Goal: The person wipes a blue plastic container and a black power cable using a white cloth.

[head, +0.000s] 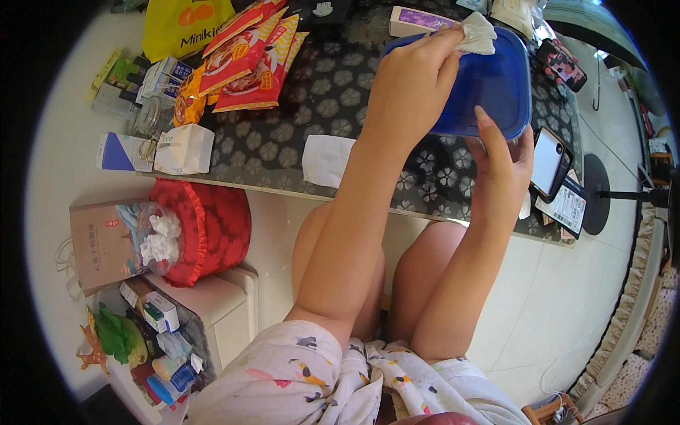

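Observation:
My left hand [417, 79] pinches a crumpled white tissue [479, 35] at the far edge of a blue rectangular plastic lid [478, 79]. My right hand [499, 154] grips the lid's near edge, its thumb on top and its other fingers partly hidden beneath. Clear plastic shows under the lid's near rim; whether a container is attached cannot be told. The lid is held over a table with a dark floral top [340, 79]. A flat white tissue [325, 159] lies near the table's front edge, partly covered by my left forearm.
Red food packets [255, 69], a yellow bag [186, 26] and a white packet [184, 149] lie at the left. A phone [563, 64], a phone case [550, 159] and a purple-white box [419, 21] surround the lid. Below left are a red round item [223, 228] and a paper bag [101, 244].

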Motion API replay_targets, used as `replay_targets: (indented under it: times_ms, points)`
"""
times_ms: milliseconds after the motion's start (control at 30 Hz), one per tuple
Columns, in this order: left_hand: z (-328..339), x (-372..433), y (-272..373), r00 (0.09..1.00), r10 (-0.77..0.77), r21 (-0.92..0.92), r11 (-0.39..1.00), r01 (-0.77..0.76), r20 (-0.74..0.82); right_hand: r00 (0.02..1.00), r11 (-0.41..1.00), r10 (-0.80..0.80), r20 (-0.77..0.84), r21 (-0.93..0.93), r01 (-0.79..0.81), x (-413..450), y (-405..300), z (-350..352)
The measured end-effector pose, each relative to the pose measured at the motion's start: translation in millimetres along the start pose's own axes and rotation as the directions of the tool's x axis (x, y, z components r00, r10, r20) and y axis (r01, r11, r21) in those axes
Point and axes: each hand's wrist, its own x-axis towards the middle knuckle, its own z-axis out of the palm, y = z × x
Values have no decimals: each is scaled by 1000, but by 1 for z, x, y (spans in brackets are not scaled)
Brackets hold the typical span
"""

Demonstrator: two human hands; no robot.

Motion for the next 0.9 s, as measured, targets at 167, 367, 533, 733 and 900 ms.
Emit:
replay_targets:
  times_ms: [167,367,533,733,900]
  points:
    - [4,-2,-7,997,49,101,994,-43,-58,993,996,-90,-78,-10,89,0,-5,-1]
    - [-2,-1,2,936,-345,194,916,351,-62,994,996,-74,-83,41,77,2,-8,-7]
    - [-3,0,2,937,-312,9,948,317,-158,999,998,2,-55,63,1,1,-7,-5]
    - [0,-1,4,951,-285,-26,959,284,-123,999,998,44,13,49,-44,0,-6,-4]
    - [8,-2,13,972,-220,-98,973,211,-87,996,998,65,66,-9,-65,-1,-6,-6]
